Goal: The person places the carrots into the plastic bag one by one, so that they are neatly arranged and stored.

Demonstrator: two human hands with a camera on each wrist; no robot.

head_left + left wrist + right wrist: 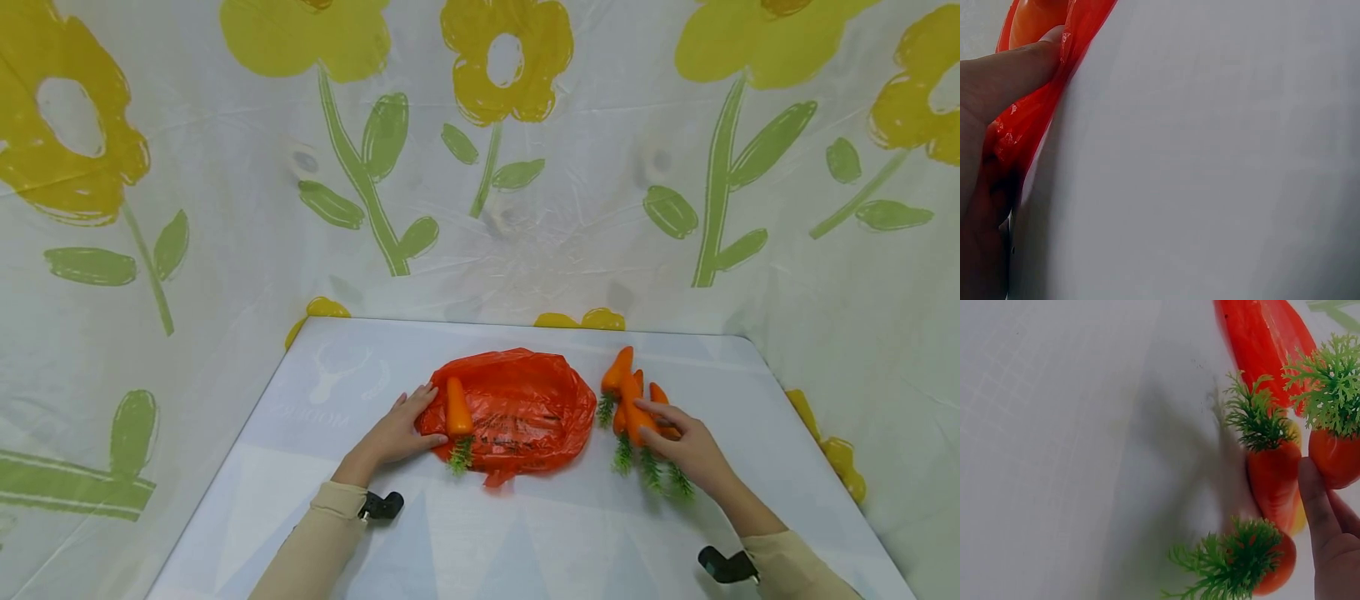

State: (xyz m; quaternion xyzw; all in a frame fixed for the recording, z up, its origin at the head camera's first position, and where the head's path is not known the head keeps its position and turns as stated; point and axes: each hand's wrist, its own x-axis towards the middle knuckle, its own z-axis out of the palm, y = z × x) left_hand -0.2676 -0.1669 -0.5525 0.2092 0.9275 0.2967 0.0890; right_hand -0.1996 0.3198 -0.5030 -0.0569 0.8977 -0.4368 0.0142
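A red plastic bag (pixel 525 408) lies spread on the table with its mouth open upward. One toy carrot (pixel 458 408) with a green leafy top rests inside its left part. At the bag's left rim my left hand (pixel 397 429) grips the plastic; the left wrist view shows the thumb (pixel 1029 69) over the rim and the other fingers below. To the right of the bag lies a pile of several orange carrots. My right hand (pixel 690 446) pinches one carrot (pixel 634 412) of this pile, its thumb against the thick end near the leaves in the right wrist view.
Another carrot (pixel 1272 478) and a lower one (pixel 1282 565) lie beside the held one. The pale table (pixel 480 533) has a dark-edged far side against a flower-printed curtain (pixel 570 250), which also hangs at left and right.
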